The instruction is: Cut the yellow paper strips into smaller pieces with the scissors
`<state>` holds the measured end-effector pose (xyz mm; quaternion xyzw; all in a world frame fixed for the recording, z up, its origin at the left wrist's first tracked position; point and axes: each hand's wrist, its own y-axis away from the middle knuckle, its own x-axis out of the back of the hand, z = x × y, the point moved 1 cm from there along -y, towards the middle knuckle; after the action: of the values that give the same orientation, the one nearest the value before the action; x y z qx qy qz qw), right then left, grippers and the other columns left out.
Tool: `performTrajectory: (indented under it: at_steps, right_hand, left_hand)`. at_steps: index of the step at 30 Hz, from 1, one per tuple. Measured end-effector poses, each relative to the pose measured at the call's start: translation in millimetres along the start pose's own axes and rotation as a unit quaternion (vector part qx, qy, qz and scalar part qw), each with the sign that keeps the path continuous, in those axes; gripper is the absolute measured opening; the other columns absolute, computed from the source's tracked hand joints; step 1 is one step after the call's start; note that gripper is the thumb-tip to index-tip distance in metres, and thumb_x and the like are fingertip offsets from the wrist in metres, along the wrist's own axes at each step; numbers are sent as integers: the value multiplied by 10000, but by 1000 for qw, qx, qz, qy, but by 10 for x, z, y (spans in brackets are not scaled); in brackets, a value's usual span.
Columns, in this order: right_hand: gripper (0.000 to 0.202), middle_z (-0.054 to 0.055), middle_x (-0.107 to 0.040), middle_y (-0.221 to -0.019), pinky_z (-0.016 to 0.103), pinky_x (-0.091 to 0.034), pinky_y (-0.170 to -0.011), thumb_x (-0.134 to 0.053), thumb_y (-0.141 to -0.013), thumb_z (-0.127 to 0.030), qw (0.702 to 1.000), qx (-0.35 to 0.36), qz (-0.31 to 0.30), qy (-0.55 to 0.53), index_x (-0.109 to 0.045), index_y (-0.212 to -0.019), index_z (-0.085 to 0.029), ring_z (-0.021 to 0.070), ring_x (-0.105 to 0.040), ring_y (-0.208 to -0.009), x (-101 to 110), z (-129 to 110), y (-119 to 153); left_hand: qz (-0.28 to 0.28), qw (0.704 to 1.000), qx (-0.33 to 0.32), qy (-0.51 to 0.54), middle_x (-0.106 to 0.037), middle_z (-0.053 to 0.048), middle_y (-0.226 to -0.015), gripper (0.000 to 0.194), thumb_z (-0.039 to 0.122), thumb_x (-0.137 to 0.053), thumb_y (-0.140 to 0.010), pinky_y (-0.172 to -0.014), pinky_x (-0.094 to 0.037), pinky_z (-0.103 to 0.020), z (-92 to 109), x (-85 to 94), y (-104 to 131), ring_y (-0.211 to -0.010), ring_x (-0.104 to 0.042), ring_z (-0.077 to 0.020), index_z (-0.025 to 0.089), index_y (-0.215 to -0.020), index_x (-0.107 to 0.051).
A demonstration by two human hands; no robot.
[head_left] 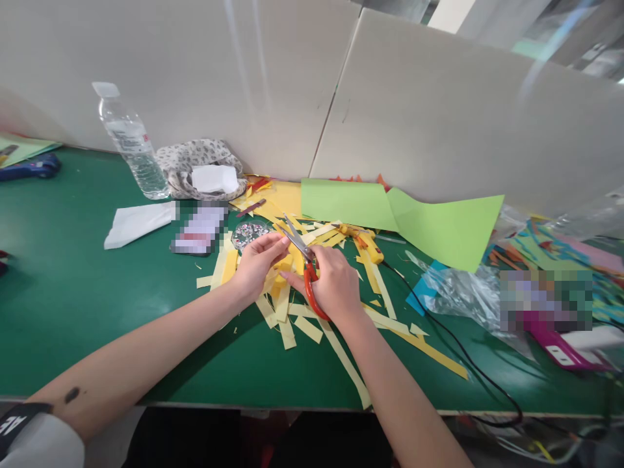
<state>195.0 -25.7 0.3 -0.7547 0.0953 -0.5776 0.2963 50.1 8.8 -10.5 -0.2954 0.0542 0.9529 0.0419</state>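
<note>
In the head view, my right hand (338, 279) is wrapped round the red handles of a pair of scissors (312, 296). The blades point up and to the left, slightly apart. My left hand (256, 263) is closed in a pinch beside the blades; whatever its fingertips hold is too small to make out. Beneath both hands lies a loose heap of yellow paper strips (283, 302), partly hidden by the fingers. Just behind my left hand sits a round clear dish of small beads or gems (250, 234).
A yellow hot glue gun (365, 244) lies right of the hands, its black cord (453, 338) trailing to the table edge. Behind are green paper sheets (348, 201). A phone (199, 227) and water bottle (131, 143) stand left; plastic wrap (468, 299) and a power strip (556, 344) lie right.
</note>
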Motion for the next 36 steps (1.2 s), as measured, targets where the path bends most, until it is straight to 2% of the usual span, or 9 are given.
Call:
performTrajectory:
  at_steps: [17, 36]
  right_hand:
    - [415, 49, -562, -711, 268, -340, -585, -498, -773, -582, 1000, 17, 20, -3, -546, -884, -185, 189, -510, -712, -6, 31, 7]
    - [435, 40, -554, -686, 265, -339, -581, -528, -744, -605, 999, 37, 31, -5, -556, -864, -189, 179, -494, -676, 33, 50, 7]
  left_hand:
    - [-24, 1000, 11, 10, -601, 49, -623, 101, 238, -738, -645, -696, -455, -210, 3, 3, -10, -568, -532, -46, 190, -658, -650]
    - [-49, 998, 36, 22, -593, 42, -600, 102, 235, -751, -630, -628, -459, -195, 10, 9, -27, -548, -524, -51, 191, -644, -661]
